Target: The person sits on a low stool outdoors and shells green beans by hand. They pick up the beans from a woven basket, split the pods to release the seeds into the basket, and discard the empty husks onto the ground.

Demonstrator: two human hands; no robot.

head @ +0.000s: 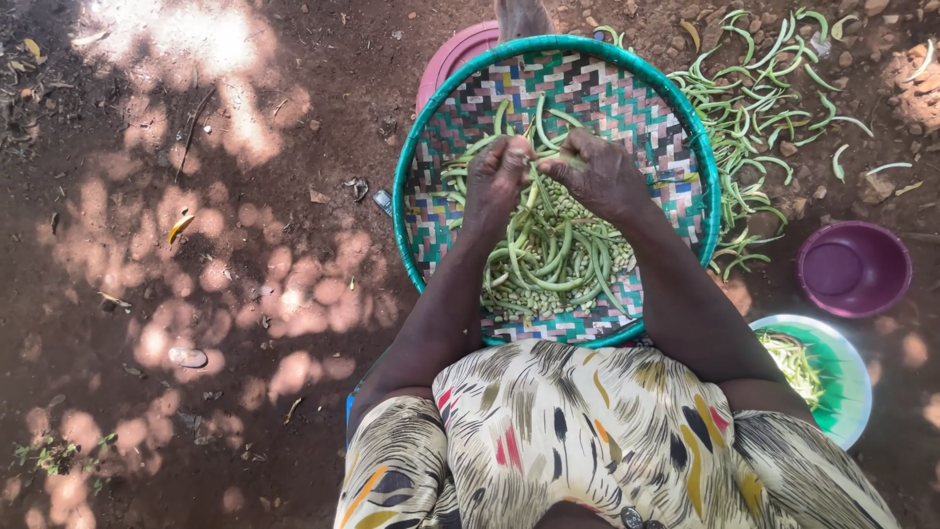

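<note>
A round woven basket (446,127) with a teal rim and a multicoloured zigzag weave rests in front of my lap. Inside it lie green bean pods (550,257) and several shelled pale beans. My left hand (496,176) and my right hand (597,171) meet above the basket's middle. Both pinch one green pod (539,162) between their fingertips.
A heap of empty green pods (764,108) lies on the bare earth to the right of the basket. A purple bowl (854,267) and a green plate (842,377) with shredded greens sit at right. A pink basin (452,57) shows behind the basket.
</note>
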